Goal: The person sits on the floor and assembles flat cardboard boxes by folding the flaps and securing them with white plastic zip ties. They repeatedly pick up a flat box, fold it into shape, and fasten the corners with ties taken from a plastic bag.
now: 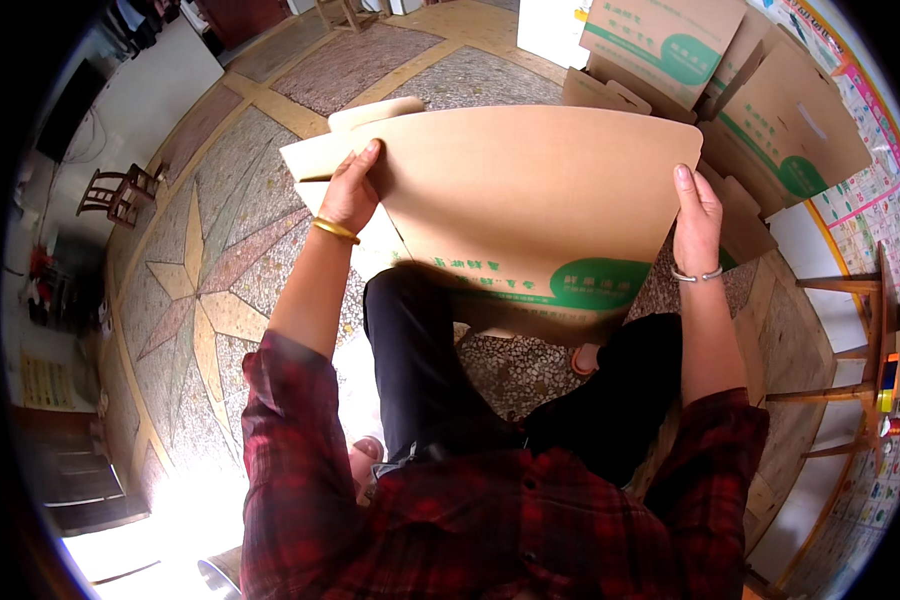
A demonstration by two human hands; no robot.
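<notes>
A large flat brown cardboard box (530, 190) with green printing is held up in front of me over my knees. My left hand (350, 190) grips its left edge, with a gold bangle on the wrist. My right hand (695, 215) grips its right edge, wearing a silver bracelet. Folded flaps of the box stick out past my left hand. My legs in dark trousers are below the box, and my red plaid sleeves come in from the bottom.
A stack of flattened cardboard boxes (770, 110) leans at the upper right. A wooden chair (120, 195) stands at the left by the wall. A wooden stool frame (850, 340) stands at the right. The terrazzo floor (210, 290) has a star pattern.
</notes>
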